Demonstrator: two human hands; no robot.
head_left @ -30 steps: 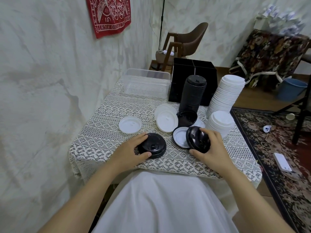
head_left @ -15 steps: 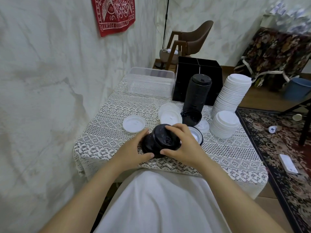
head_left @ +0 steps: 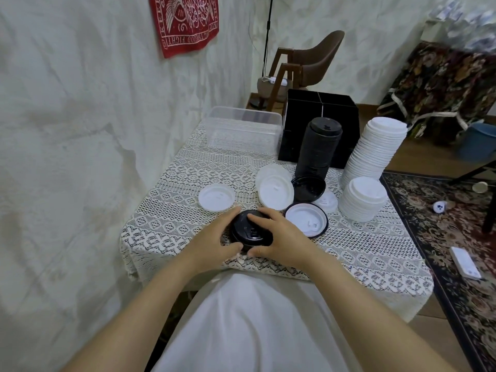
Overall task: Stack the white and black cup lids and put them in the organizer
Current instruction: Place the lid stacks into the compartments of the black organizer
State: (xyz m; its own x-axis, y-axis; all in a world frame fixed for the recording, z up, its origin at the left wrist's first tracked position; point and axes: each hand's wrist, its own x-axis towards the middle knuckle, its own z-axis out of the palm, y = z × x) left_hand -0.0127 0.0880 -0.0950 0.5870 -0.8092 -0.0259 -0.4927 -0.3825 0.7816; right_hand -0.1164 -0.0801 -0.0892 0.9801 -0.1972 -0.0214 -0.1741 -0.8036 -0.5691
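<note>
Two white lid stacks [head_left: 375, 151], two black lid stacks [head_left: 318, 146], one organizer [head_left: 338, 110]

A pale creased wall [head_left: 67, 130] carries a red cloth [head_left: 185, 20]; a brown chair [head_left: 308, 60] stands behind, a patterned rug [head_left: 456, 251] lies right.

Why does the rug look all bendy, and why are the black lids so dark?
Head view: the wide-angle lens bends things near the edges, so the rug slants; head view: light is soft, shadows faint, and the black lid stack between the left hand and right hand shows little detail.
</note>
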